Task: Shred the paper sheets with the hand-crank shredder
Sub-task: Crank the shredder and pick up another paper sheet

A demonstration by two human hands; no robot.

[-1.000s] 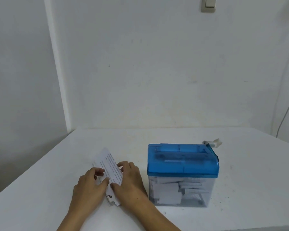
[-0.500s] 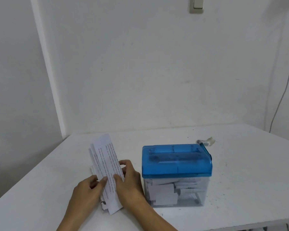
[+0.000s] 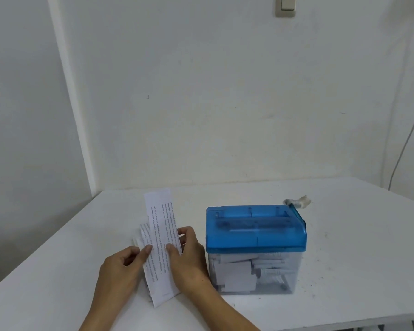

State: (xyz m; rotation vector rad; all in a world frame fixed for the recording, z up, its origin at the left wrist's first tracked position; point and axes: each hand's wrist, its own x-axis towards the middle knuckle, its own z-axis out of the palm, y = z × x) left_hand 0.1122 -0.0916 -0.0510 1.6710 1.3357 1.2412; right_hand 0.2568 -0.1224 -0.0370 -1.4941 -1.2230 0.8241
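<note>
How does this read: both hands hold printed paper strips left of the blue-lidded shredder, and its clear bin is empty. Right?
Wrong on one point: in the head view the clear bin is not empty, it holds white paper pieces. The left hand and right hand do hold printed paper strips left of the blue-lidded shredder.

I log shredder [image 3: 256, 235] near counter's [image 3: 358, 247] front edge, midway; paper strips [image 3: 162, 235] just beside it, toward left edge; shreds [image 3: 237, 273] inside it.
</note>
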